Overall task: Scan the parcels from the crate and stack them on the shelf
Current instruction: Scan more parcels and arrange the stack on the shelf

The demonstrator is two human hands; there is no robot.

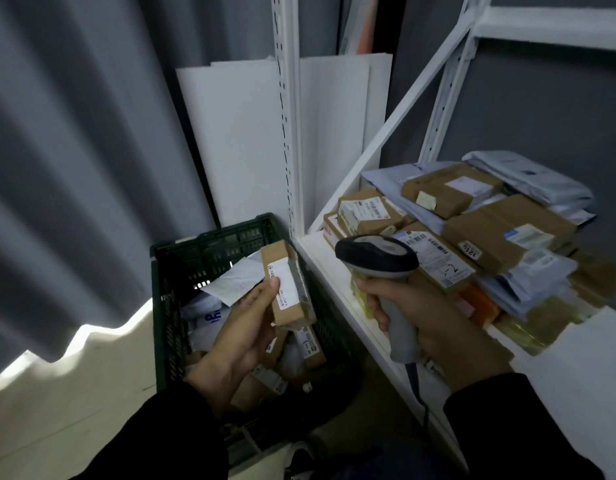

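The white shelf (320, 261) fills the view from one to five o'clock. Its heap of parcels (472, 216), brown boxes and grey mailers, lies loose and tilted, and some of it leans towards the front edge. That heap is your first hazard: one more box set on a sloping mailer could slide and take others down.

At seven o'clock stands the dark green crate (168, 306), close against the shelf's foot, with more boxes and bags inside waiting to be scanned.

Your right hand (434, 320), at four o'clock, is clamped round the handle of the grey scanner (379, 258). Labelled boxes on the shelf lie just behind its head, so a careless trigger pull may read one of those instead. Its cable (414, 379) hangs past the shelf edge and could snag there.

Just below centre, at six o'clock, your left hand (244, 327) grips the small brown parcel (289, 282) above the crate, fingers behind and thumb on the front. The thumb tip rests on the white label (286, 287). If it hides the barcode, the scan will probably fail. Which way the scanner's window faces cannot be told.
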